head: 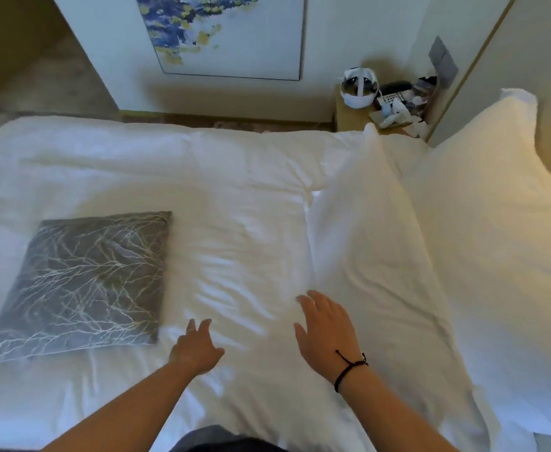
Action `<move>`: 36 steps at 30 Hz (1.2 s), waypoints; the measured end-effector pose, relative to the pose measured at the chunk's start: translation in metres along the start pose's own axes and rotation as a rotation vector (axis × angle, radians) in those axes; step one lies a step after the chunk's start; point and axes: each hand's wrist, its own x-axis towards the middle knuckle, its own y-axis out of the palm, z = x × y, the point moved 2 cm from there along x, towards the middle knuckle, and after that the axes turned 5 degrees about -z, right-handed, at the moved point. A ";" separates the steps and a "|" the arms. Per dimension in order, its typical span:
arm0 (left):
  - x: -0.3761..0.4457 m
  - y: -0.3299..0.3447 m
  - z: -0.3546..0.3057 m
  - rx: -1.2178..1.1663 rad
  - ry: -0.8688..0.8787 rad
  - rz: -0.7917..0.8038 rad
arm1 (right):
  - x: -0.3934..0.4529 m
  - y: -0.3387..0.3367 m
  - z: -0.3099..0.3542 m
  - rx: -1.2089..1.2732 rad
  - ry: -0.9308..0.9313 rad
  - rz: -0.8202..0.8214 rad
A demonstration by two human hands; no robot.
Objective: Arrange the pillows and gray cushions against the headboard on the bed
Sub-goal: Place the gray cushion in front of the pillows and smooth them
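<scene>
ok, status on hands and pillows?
Left hand open, right hand open on near white pillow. Second pillow far right. Gray cushion flat, untouched. Nothing blocking.

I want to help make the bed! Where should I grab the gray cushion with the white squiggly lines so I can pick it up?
Grab the gray cushion by its near right corner, beside the left hand. It lies flat on the white duvet with nothing on it, so sliding fingers under that edge should probably lift it easily.
</scene>
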 end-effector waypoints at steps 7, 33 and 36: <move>0.003 -0.020 0.155 -0.023 -0.240 -0.124 | 0.036 0.085 0.097 0.113 -0.144 0.372; 0.160 -0.007 0.220 0.383 0.261 -0.293 | 0.094 0.205 0.203 0.334 0.445 0.656; 0.153 -0.021 0.217 0.225 0.223 -0.361 | 0.096 0.206 0.208 0.402 0.494 0.648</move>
